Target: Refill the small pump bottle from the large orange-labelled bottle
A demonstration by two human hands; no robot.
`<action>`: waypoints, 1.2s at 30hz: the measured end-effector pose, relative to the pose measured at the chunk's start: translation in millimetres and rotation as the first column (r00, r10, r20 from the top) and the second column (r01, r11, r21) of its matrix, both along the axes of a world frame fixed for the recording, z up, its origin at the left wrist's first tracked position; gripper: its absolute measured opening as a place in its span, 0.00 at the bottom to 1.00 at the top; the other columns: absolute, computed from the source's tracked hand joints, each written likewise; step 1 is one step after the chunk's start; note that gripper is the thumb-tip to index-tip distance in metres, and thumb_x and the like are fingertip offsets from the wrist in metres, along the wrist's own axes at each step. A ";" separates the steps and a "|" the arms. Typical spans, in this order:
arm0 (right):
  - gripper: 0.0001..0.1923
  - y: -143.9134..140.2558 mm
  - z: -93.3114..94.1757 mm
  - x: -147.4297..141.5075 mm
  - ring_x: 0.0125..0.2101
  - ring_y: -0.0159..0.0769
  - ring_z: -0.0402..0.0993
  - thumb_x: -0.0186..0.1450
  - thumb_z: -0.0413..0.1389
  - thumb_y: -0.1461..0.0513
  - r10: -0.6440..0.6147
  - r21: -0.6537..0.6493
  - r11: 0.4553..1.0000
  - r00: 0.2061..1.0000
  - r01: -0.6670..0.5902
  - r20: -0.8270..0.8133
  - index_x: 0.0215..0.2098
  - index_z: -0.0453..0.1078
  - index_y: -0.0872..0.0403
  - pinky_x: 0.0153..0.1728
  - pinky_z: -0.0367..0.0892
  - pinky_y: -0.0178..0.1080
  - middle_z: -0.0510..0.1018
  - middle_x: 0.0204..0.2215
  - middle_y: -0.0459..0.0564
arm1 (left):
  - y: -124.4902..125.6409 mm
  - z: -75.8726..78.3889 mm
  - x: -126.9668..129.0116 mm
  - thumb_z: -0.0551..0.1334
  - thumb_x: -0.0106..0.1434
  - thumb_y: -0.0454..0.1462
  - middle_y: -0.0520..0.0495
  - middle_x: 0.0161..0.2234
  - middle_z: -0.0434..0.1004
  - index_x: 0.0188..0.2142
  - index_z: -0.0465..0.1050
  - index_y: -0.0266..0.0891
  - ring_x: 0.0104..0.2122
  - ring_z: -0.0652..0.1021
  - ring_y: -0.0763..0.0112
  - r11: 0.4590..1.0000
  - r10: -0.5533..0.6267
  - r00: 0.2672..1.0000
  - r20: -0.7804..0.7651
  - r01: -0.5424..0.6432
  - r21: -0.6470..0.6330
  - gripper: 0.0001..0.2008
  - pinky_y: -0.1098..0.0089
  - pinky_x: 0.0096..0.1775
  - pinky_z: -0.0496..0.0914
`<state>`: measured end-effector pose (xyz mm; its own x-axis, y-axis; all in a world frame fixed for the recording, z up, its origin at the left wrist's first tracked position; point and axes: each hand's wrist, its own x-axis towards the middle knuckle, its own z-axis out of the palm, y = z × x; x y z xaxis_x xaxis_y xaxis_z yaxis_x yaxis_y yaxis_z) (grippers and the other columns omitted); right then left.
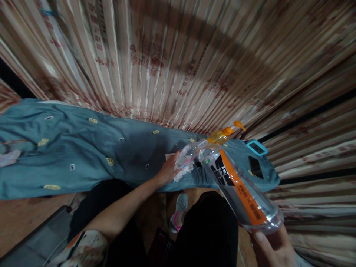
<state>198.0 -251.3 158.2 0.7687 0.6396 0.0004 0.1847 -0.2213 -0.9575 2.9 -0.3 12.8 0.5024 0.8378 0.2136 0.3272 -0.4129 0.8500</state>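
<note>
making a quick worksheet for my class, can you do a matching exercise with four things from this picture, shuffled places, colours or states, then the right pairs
Things
1. large bottle
2. small display device
3. pump bottle
4. cloth

Descriptions
A. teal and wrinkled
B. orange at the top
C. tilted, its base at the right hand
D. bright blue around its edge

Right pairs
1-C
2-D
3-B
4-A
</note>
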 end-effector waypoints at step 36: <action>0.23 27.6 -51.1 22.0 0.38 0.49 0.83 0.57 0.65 0.50 0.086 0.214 0.976 0.864 0.026 -0.496 0.46 0.76 0.52 0.43 0.78 0.53 0.83 0.35 0.53 | -0.2 -3.4 -0.4 0.64 0.62 0.33 0.38 0.70 0.58 0.71 0.46 0.41 0.68 0.63 0.54 1.000 -0.010 1.000 0.021 0.010 0.013 0.42 0.50 0.68 0.58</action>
